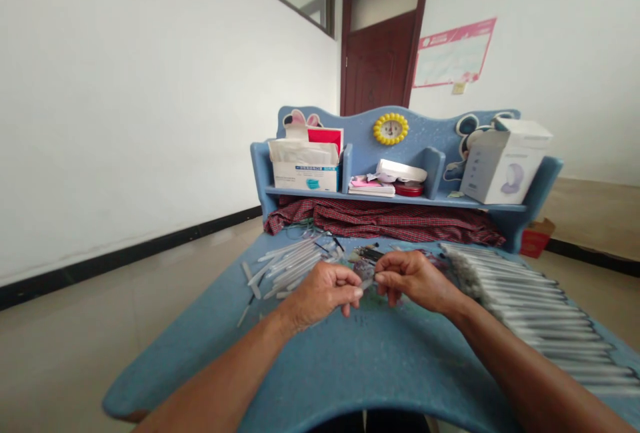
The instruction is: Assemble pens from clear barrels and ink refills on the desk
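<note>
My left hand point(327, 292) and right hand point(407, 280) seemingly pinch a clear piece point(367, 284) beyond the worktop's near edge point(370, 402); light, I'd guess: hold its ends.

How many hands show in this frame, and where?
2: the left hand, just right of the loose pale sticks, and the right hand, left of the silvery row. A small pale piece is between them. No other hand shows.

You can read no text surely: the printing on the white-and-blue cardboard box point(295, 178) and pink-and-white rectangular paper poster point(453, 56) is too small or blurred.
</note>
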The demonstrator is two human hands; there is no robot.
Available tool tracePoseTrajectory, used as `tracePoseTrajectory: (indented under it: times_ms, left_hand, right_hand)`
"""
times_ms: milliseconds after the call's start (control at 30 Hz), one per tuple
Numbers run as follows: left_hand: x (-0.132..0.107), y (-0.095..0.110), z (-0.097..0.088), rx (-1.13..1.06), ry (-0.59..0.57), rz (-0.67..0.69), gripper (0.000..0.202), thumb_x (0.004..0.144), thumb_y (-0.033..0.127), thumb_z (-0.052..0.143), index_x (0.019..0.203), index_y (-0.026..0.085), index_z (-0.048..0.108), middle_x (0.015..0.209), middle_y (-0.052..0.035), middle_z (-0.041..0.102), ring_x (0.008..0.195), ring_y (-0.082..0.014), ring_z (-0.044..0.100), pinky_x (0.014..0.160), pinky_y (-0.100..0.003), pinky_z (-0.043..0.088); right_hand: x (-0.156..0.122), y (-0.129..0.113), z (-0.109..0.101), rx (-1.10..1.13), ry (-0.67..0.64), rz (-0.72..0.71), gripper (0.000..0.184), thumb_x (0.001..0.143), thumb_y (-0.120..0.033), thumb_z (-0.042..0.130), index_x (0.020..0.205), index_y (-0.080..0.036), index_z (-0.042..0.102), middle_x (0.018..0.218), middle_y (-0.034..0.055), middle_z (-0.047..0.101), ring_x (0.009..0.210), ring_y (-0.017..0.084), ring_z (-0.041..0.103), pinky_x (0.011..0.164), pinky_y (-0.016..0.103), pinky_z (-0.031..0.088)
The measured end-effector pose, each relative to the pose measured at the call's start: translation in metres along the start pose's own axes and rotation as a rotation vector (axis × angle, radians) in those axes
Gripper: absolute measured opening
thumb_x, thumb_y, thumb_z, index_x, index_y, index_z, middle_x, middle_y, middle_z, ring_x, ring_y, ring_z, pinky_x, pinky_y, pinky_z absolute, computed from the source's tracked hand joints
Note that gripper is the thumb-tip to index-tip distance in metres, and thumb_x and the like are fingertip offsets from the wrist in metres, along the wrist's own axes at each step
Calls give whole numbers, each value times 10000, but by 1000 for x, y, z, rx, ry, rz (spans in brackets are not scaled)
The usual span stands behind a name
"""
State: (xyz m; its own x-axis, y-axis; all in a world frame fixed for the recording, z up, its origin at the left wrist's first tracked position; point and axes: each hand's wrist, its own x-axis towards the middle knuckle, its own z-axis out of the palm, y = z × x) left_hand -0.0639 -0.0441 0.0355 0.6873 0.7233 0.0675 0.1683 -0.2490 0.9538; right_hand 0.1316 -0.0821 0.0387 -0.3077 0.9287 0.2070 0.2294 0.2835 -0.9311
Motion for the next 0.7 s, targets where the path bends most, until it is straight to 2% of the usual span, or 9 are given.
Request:
tracePoseTrajectory:
  times_ms: [133,233,333,400,467,567,633,700]
  left_hand:
    - [0,14,6,120,27,-25,159,672,256,588,729,109,605,562,9,585,438,-78,509,448,-188,372]
    - [4,24,9,194,40,-33,153,666,256,574,716,114,602,542,23,562,435,-76,495,439,-184,361]
    - [12,31,9,246,37,-22,155,672,263,562,704,116,601,540,23,557,440,-74,488,445,-184,364]
    - [18,34,7,264,28,-15,156,672,262,561,707,116,600,543,23,556,442,-74,485,451,-186,372]
    - [24,35,7,275,3,-12,157,672,261,561,717,116,600,547,25,553,446,-74,485,457,-188,376]
    - [32,35,7,287,-43,-7,155,685,264,547,707,117,594,556,24,548,460,-77,490,466,-190,378]
    - [35,34,9,285,-47,1,152,692,263,534,684,118,580,566,21,546,466,-78,493,471,-191,383]
    - [36,32,10,282,-35,-1,145,690,257,529,677,118,570,576,21,542,469,-78,492,473,-191,387]
  right_hand:
    - [-3,2,-5,-65,-43,33,388,761,-518,506,666,-142,527,536,-5,584,389,89,537,386,182,381]
    - [-4,1,-9,-102,-23,50,463,788,-567,419,611,-146,499,489,-2,567,352,90,516,362,182,368]
    - [-4,-4,-14,-56,36,20,429,782,-559,438,703,-145,522,541,-2,588,375,92,535,372,181,380]
    - [-4,-6,-17,-5,57,12,398,753,-545,496,769,-149,527,573,-6,599,392,93,547,379,180,388]
    - [-2,-4,-19,9,77,31,405,737,-554,510,724,-149,514,539,-12,586,372,90,534,361,176,379]
    - [1,4,-21,-34,107,85,463,767,-595,423,617,-158,457,446,-21,538,311,86,490,310,165,335]
    - [3,8,-23,-49,112,100,473,787,-600,379,633,-160,459,430,-26,526,301,85,487,300,156,321]
    - [4,10,-23,-33,106,81,438,779,-580,421,675,-158,477,466,-28,544,329,85,512,320,152,343]
